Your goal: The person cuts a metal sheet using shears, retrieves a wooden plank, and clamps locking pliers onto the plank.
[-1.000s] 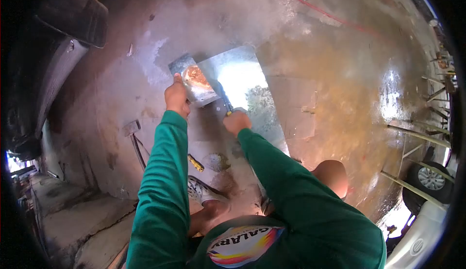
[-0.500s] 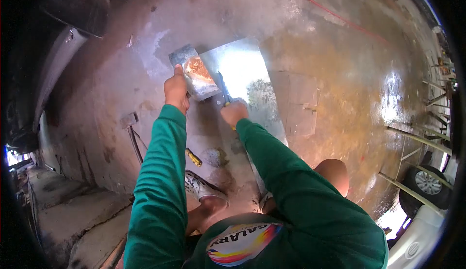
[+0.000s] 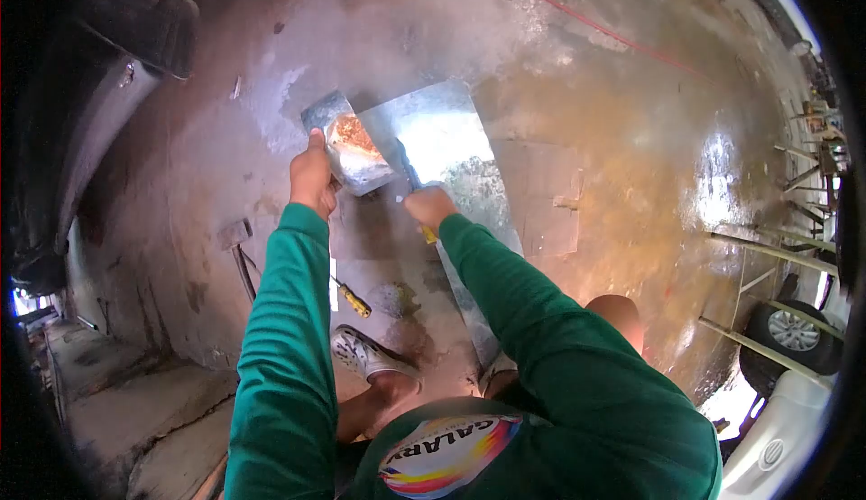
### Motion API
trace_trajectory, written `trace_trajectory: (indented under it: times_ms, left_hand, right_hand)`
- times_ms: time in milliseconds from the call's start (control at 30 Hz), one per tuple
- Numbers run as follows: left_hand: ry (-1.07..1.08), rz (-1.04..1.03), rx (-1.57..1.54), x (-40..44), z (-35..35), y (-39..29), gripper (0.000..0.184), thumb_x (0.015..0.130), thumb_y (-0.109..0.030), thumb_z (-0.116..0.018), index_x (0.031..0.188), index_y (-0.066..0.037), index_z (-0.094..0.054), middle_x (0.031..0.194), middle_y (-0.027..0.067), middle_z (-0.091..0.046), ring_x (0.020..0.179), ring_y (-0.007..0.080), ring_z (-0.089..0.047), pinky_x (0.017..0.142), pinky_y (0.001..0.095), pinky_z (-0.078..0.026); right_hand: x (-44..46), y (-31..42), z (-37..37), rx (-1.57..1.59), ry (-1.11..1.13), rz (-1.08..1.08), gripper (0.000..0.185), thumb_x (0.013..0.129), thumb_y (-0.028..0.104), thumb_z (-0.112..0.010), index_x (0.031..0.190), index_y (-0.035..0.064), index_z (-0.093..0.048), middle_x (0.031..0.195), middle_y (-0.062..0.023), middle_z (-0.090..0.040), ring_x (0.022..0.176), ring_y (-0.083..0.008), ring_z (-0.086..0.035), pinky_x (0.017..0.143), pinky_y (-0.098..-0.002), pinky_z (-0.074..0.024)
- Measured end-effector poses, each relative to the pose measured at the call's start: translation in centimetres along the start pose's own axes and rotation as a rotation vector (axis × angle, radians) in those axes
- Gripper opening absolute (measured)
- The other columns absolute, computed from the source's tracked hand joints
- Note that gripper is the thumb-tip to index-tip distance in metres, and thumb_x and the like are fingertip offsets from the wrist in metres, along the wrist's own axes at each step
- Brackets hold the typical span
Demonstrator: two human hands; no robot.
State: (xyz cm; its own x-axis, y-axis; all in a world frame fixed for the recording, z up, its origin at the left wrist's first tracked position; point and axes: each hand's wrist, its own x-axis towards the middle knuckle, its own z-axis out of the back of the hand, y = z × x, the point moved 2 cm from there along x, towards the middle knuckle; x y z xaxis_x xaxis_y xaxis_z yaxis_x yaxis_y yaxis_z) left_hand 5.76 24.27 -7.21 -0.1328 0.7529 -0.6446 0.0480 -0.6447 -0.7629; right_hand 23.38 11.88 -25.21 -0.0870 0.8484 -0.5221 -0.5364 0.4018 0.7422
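Observation:
My left hand (image 3: pixel 312 175) grips the left edge of a small metal sheet (image 3: pixel 372 173) with a rusty brown patch, thumb on top. In my closed right hand (image 3: pixel 429 206) are tin snips (image 3: pixel 409 170), with a dark blade pointing away from me and a yellow handle end showing below the fist. The snips lie over the left edge of a larger shiny metal sheet (image 3: pixel 492 195) on the floor. The small sheet is tilted beside this larger one; whether they are joined is unclear.
A yellow-handled screwdriver (image 3: pixel 355 303) lies near my left shoe (image 3: pixel 368 354). Left of my arm is a hammer (image 3: pixel 237 236). A vehicle part (image 3: pixel 108 121) stands at far left; wooden poles (image 3: pixel 767 252) and a wheel (image 3: pixel 794 330) are at right. A red line (image 3: pixel 577 14) crosses the floor.
Both hands, the sheets and the snips appear slightly further left and lower, as the whole view has shifted. More of the screwdriver shows beside my left sleeve. Both grips stay the same.

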Motion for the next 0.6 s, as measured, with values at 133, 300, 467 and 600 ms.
trace_trajectory:
  times_ms: [133, 300, 467, 600]
  left_hand:
    - [-0.025, -0.049, 0.015, -0.1, -0.8, 0.1, 0.050, 0.114, -0.044, -0.052, 0.130, 0.001, -0.066, 0.114, 0.0130, -0.074, 0.088, 0.0234, -0.074, 0.068, 0.0384, -0.060]
    - [-0.006, -0.020, -0.045, -0.5, -1.1, 1.1, 0.049, 0.114, -0.044, -0.052, 0.130, 0.000, -0.067, 0.116, 0.0121, -0.073, 0.094, 0.0221, -0.073, 0.077, 0.0390, -0.061]
    - [0.143, 0.026, 0.090, 1.6, -0.1, 3.3, 0.052, 0.109, -0.044, -0.064, 0.133, 0.001, -0.066, 0.122, 0.0089, -0.072, 0.102, 0.0196, -0.069, 0.091, 0.0394, -0.056]
    - [0.078, -0.239, 0.236, -4.3, 1.2, 9.7, 0.044, 0.104, -0.036, -0.075, 0.129, -0.001, -0.069, 0.121, 0.0053, -0.073, 0.108, 0.0157, -0.066, 0.096, 0.0350, -0.052]
  right_hand:
    - [2.8, -2.4, -2.4, 0.079, -0.013, -0.113, 0.039, 0.084, 0.034, -0.063, 0.097, 0.0022, -0.081, 0.109, -0.0290, -0.076, 0.110, -0.0429, -0.074, 0.094, -0.0530, -0.0570]
    - [1.5, -1.1, -1.3, 0.249, -0.120, -0.323, 0.049, 0.088, 0.037, -0.062, 0.111, -0.0023, -0.078, 0.124, -0.0303, -0.072, 0.120, -0.0474, -0.069, 0.105, -0.0513, -0.0540]
    - [2.7, -2.1, -1.3, 0.219, -0.079, -0.278, 0.050, 0.091, 0.038, -0.060, 0.112, -0.0026, -0.079, 0.126, -0.0301, -0.072, 0.121, -0.0484, -0.068, 0.106, -0.0522, -0.0533]
    - [2.5, -1.6, -0.8, -0.305, -0.055, 0.027, 0.042, 0.092, 0.031, -0.059, 0.108, -0.0007, -0.081, 0.119, -0.0272, -0.075, 0.115, -0.0460, -0.072, 0.100, -0.0528, -0.0575]
